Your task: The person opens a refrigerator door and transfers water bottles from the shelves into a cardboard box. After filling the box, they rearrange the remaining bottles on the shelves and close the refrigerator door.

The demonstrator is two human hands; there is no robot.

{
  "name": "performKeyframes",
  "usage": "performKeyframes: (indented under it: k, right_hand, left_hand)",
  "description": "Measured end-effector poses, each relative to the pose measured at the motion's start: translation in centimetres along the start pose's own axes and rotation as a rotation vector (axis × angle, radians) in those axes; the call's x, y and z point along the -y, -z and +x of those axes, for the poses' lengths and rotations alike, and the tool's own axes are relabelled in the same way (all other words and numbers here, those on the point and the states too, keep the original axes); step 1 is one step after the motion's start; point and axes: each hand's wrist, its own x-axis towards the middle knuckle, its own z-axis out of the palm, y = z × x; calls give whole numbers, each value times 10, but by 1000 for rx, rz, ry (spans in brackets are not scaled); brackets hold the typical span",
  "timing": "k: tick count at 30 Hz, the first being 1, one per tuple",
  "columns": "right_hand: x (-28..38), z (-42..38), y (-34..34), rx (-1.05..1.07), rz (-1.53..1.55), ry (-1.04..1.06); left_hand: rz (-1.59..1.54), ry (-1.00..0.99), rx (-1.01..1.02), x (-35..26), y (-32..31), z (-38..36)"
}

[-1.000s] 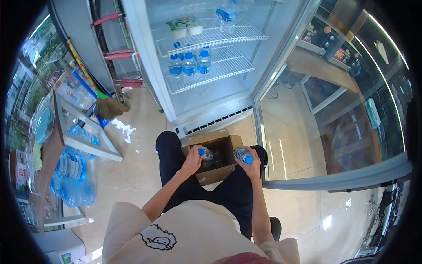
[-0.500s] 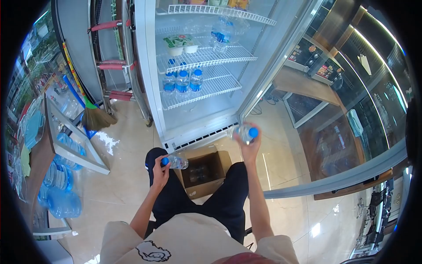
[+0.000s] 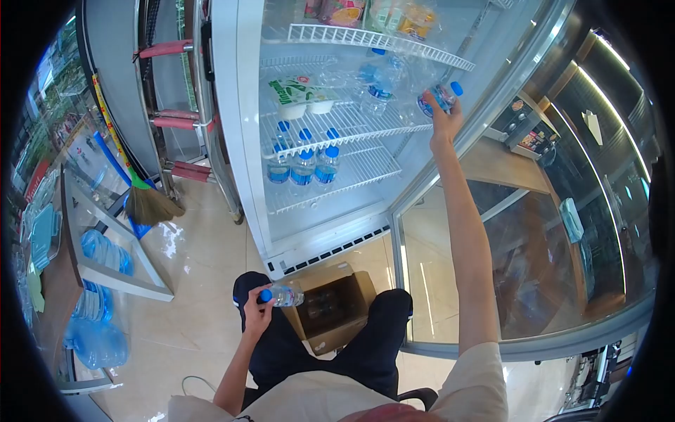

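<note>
My right hand [image 3: 445,118] is raised at the right side of the open fridge, level with the middle shelf, wrapped round a small water bottle [image 3: 437,100] with a blue cap. Low on the left, above my knee, my left hand [image 3: 257,309] grips a second water bottle [image 3: 286,295], tilted on its side. Between my legs stands an open cardboard box [image 3: 358,288] with several clear bottles inside. Several blue-capped bottles [image 3: 302,169] stand upright on the lower wire shelf [image 3: 365,165]. On the shelf above are white yogurt cups [image 3: 292,110] and bottles in clear plastic wrap [image 3: 380,88].
The glass fridge door [image 3: 524,281] is swung open on my right. To the left are a folding ladder [image 3: 176,123], a broom [image 3: 151,204] and large blue water jugs [image 3: 98,344] beneath a wooden table [image 3: 60,274]. More packages [image 3: 344,13] lie on the top shelf.
My right hand has carried its bottle up and forward, from above the box to the fridge's middle shelf level. My left hand still holds its bottle. The camera view has tilted up.
</note>
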Motion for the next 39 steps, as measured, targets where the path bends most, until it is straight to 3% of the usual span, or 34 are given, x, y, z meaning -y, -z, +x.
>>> performKeyframes:
  k: [3, 10, 18, 22, 25, 26, 27, 28, 30, 32, 33, 36, 39]
  right_hand:
    - [-65, 39, -9, -77, -27, -24]
    - [-111, 53, -34, 193, 134, 82]
    - [-88, 40, -48, 380, 22, 192]
    - [-86, 15, -30, 205, -120, 185]
    - [-61, -70, 3, 7, -82, 351]
    - [-66, -117, 20, -63, -183, 325]
    - [-71, -177, 27, -96, -30, 165]
    - [-97, -240, 52, 82, -109, 120]
    - [-111, -356, 79, 695, -246, -274]
    - [-95, -445, 82, 922, -248, -199]
    - [-97, -479, 83, 961, -284, -154]
    - [-93, -528, 85, 867, -265, -299]
    - [-92, -555, 90, 815, -360, -306]
  left_hand:
    - [4, -7, 24, -8, -2, 8]
    - [14, 41, 11, -10, -5, 20]
    - [66, 24, 34, -17, -8, 29]
    - [76, 69, 50, -20, -9, 33]
    - [99, 36, 47, -18, -11, 35]
    - [106, 11, 48, -16, -13, 35]
    - [110, -11, 51, -16, -14, 34]
    - [113, -35, 61, -16, -15, 33]
    - [114, -56, 75, -18, -14, 30]
    - [97, -79, 90, -14, -19, 24]
    - [93, -87, 93, -13, -19, 20]
    - [170, -60, 207, -33, -28, 7]
    - [27, 87, 179, -61, -47, -7]
